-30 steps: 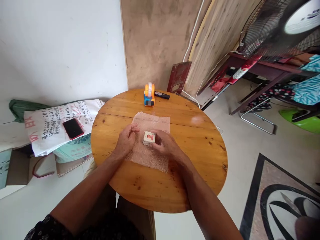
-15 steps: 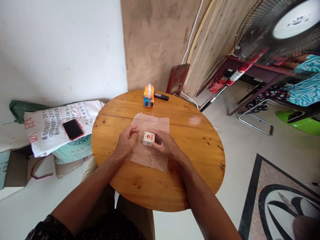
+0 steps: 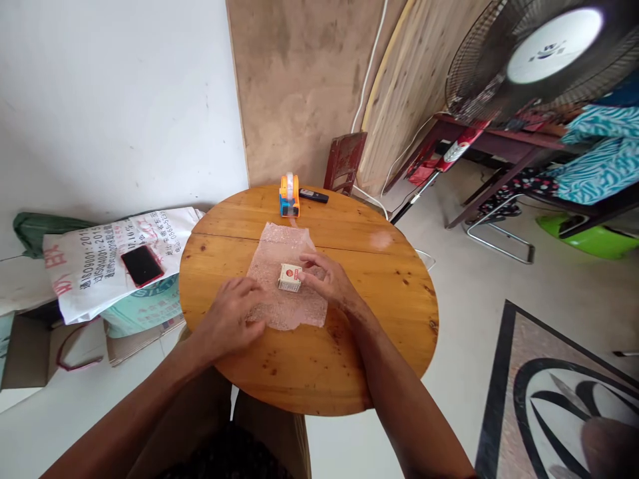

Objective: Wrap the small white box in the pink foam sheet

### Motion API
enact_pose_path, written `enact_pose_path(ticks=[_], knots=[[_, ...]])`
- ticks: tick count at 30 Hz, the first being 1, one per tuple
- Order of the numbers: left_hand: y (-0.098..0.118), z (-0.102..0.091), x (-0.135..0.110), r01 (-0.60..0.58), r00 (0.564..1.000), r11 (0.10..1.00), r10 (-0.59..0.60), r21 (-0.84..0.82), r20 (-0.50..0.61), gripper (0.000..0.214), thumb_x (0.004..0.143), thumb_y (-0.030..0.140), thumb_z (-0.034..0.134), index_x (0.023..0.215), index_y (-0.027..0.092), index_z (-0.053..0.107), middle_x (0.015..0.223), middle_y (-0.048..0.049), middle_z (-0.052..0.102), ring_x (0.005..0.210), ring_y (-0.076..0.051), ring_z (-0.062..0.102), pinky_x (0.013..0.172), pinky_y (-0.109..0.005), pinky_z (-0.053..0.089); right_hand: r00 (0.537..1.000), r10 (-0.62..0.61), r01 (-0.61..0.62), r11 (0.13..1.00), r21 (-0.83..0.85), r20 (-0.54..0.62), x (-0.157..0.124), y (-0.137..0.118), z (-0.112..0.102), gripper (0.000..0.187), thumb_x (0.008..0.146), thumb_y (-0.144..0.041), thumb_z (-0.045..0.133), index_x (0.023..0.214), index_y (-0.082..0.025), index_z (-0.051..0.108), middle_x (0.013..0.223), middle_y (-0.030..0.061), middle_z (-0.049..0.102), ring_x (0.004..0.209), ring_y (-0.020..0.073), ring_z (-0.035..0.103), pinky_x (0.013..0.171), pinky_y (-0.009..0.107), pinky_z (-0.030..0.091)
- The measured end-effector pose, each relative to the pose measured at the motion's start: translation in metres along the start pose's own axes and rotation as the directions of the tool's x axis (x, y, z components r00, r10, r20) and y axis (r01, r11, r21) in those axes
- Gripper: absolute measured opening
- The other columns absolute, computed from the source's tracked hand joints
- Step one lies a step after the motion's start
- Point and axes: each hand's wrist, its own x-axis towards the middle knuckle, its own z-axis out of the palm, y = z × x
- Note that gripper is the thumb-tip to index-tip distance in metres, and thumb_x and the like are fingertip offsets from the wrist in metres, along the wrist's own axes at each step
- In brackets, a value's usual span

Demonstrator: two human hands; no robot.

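A sheet of pinkish bubble wrap (image 3: pixel 279 256) lies flat on the round wooden table (image 3: pixel 389 293). On it stands a small white box (image 3: pixel 290 277) with a red label. My right hand (image 3: pixel 327 283) holds the box's right side with its fingertips. At the sheet's near left corner, my left hand (image 3: pixel 229 322) rests on the bubble wrap with its fingers curled down on the edge.
An orange and blue tape dispenser (image 3: pixel 289 195) and a black remote (image 3: pixel 314 195) sit at the table's far edge. A phone (image 3: pixel 142 265) lies on printed sacks (image 3: pixel 100 259) to the left. A fan (image 3: pixel 539 56), a dark bench (image 3: pixel 504 143) and a red chair (image 3: pixel 344 161) stand at the right and back.
My left hand has dropped from beside the box to the sheet's near left corner. The right hand stays on the box. The view has shifted a little.
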Motion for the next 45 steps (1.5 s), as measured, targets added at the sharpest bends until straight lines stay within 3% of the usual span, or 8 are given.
enact_pose_path(ticks=[7,13,20,30,34,38,41,45], knots=[[0.013,0.001,-0.012,-0.146,0.972,0.951,0.086,0.273,0.218,0.034,0.074,0.014,0.064,0.108,0.018,0.066,0.122,-0.0123,0.063,0.124,-0.034,0.050,0.111,-0.058,0.033,0.992,0.003,0.008,0.997,-0.082,0.128,-0.004,-0.002,0.006,0.054,0.078,-0.040,0.071,0.127,-0.021,0.058,0.126,0.0101,0.064,0.113,0.0252,0.059,0.097,0.040,0.045],[0.012,0.017,0.002,-0.222,0.972,0.927,0.185,0.302,0.145,0.010,0.083,0.012,0.057,0.086,0.017,0.065,0.110,-0.0108,0.067,0.110,-0.028,0.057,0.108,-0.053,0.038,0.992,0.032,-0.019,0.994,-0.112,0.123,-0.004,-0.008,0.004,0.036,0.079,-0.032,0.068,0.113,-0.019,0.064,0.108,0.0070,0.068,0.096,0.0207,0.062,0.085,0.034,0.047],[0.010,0.025,0.007,-0.254,0.965,0.936,0.264,0.246,-0.008,0.013,0.084,0.009,0.054,0.084,0.018,0.064,0.109,-0.0103,0.069,0.105,-0.025,0.061,0.104,-0.050,0.041,0.998,0.054,-0.051,0.996,-0.070,0.042,-0.004,-0.003,0.014,0.035,0.076,-0.028,0.072,0.109,-0.019,0.064,0.103,0.0056,0.070,0.089,0.0174,0.064,0.080,0.030,0.048],[0.008,0.026,0.006,-0.246,0.967,0.944,0.254,0.219,-0.005,0.013,0.082,0.007,0.054,0.084,0.017,0.062,0.106,-0.0101,0.070,0.102,-0.024,0.062,0.105,-0.049,0.041,0.997,0.067,-0.065,0.997,-0.047,0.048,-0.004,-0.006,0.010,0.037,0.079,-0.025,0.067,0.116,-0.017,0.064,0.107,0.0079,0.070,0.090,0.0180,0.064,0.081,0.030,0.049],[0.007,0.027,0.005,-0.222,0.975,0.940,0.217,0.259,0.049,0.021,0.077,0.004,0.054,0.091,0.016,0.063,0.117,-0.0132,0.067,0.111,-0.028,0.059,0.106,-0.053,0.039,0.993,0.089,-0.084,0.994,-0.066,0.075,-0.003,-0.003,0.010,0.044,0.078,-0.030,0.070,0.119,-0.018,0.063,0.111,0.0087,0.070,0.096,0.0210,0.064,0.086,0.034,0.049],[0.005,0.026,0.019,-0.135,0.989,0.984,0.141,0.120,-0.044,0.013,0.080,0.008,0.056,0.081,0.019,0.062,0.112,-0.0099,0.068,0.104,-0.025,0.062,0.097,-0.044,0.046,0.990,0.124,-0.132,0.983,0.124,0.073,-0.001,-0.004,0.003,0.049,0.081,-0.045,0.066,0.122,-0.020,0.061,0.121,0.0101,0.067,0.109,0.0243,0.063,0.093,0.039,0.049],[0.001,0.025,0.043,-0.004,0.993,1.000,0.005,0.008,-0.117,0.006,0.081,0.017,0.059,0.078,0.020,0.062,0.109,-0.0085,0.069,0.098,-0.024,0.064,0.088,-0.039,0.050,0.980,0.175,-0.192,0.950,0.245,0.090,-0.001,-0.008,-0.009,0.047,0.084,-0.057,0.059,0.112,-0.019,0.064,0.117,0.0092,0.068,0.109,0.0251,0.064,0.095,0.041,0.049],[-0.009,0.025,0.077,0.221,0.973,0.969,-0.227,-0.110,-0.040,0.006,0.076,0.026,0.062,0.075,0.021,0.064,0.092,-0.0058,0.071,0.077,-0.020,0.064,0.070,-0.030,0.049,0.974,0.202,-0.226,0.914,0.337,0.106,-0.001,-0.012,-0.024,0.050,0.086,-0.063,0.051,0.107,-0.019,0.065,0.110,0.0071,0.070,0.108,0.0238,0.064,0.097,0.040,0.047]])
